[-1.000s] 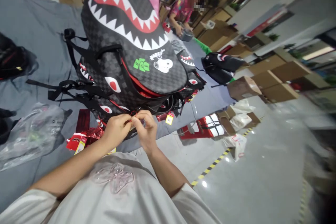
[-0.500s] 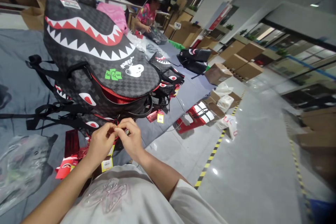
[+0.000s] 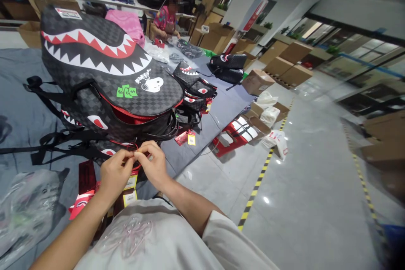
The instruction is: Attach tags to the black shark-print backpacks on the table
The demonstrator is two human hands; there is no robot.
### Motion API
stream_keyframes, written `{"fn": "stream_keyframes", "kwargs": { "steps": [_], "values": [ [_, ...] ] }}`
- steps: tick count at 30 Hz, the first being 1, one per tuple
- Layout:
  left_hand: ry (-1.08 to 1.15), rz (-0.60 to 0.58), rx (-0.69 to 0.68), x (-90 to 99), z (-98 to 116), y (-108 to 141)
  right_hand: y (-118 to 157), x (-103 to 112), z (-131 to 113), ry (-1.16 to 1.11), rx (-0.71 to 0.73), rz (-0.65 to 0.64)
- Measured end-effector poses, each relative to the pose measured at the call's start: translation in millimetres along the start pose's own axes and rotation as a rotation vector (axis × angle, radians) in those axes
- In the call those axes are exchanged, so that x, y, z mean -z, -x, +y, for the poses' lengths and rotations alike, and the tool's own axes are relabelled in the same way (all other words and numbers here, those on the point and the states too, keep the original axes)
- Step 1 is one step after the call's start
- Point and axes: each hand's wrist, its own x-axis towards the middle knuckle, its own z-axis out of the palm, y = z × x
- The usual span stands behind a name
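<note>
My left hand (image 3: 116,173) and my right hand (image 3: 154,164) meet fingertip to fingertip, both closed in a pinch on a thin red string (image 3: 136,146). The string sits at the near edge of a dark checkered backpack (image 3: 95,67) with a shark-mouth print and a partly open top showing red lining. Beneath the hands hang yellow-and-white barcode tags (image 3: 130,198). Red tags (image 3: 81,202) lie left of my left wrist, partly covered by the forearm. Another backpack with a red-and-white eye (image 3: 108,152) lies under the first, mostly hidden.
A clear plastic bag (image 3: 30,211) lies on the grey cloth-covered table (image 3: 19,67) at left. Smaller shark-print bags (image 3: 194,84) stand beyond the backpack. A person (image 3: 166,21) sits at the far end. Cartons (image 3: 257,82) and a red-and-white box (image 3: 234,135) stand on the floor at right.
The view has shifted slightly, so the backpack appears further left and lower. Both hands keep their pinch on the string. At the far end, the person's hands have moved off the dark packed item.
</note>
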Motion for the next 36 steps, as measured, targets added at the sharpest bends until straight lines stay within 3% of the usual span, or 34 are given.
{"fn": "stream_keyframes", "kwargs": {
  "steps": [4,8,12,16,20,23,28,32,36],
  "values": [
    [0.017,-0.06,-0.043,0.8,2.5,0.6,1.1,-0.6,0.6,-0.034,0.008,0.003],
    [-0.084,0.042,-0.027,0.3,3.8,1.1,2.2,-0.9,1.6,-0.021,0.008,0.006],
    [-0.033,-0.061,-0.069,1.1,3.0,2.2,2.8,-0.2,1.4,-0.022,0.012,0.007],
    [-0.092,-0.001,-0.016,2.9,4.2,3.6,3.6,0.3,0.5,-0.038,0.0,-0.005],
    [-0.025,-0.093,-0.035,4.4,6.3,4.1,4.9,-0.4,0.5,-0.019,-0.021,-0.006],
    [-0.122,-0.031,-0.011,5.2,6.4,4.2,5.8,-1.1,0.7,-0.02,-0.033,-0.009],
    [-0.02,-0.117,-0.037,7.5,4.5,4.2,6.0,-2.5,-0.9,-0.025,-0.036,-0.009],
    [-0.041,-0.036,0.018,10.1,5.5,3.7,5.7,-4.6,-2.3,-0.027,-0.024,-0.016],
    [0.104,-0.147,0.039,11.5,6.5,2.2,5.2,-7.2,-3.4,-0.043,-0.043,-0.004]
  ]
}}
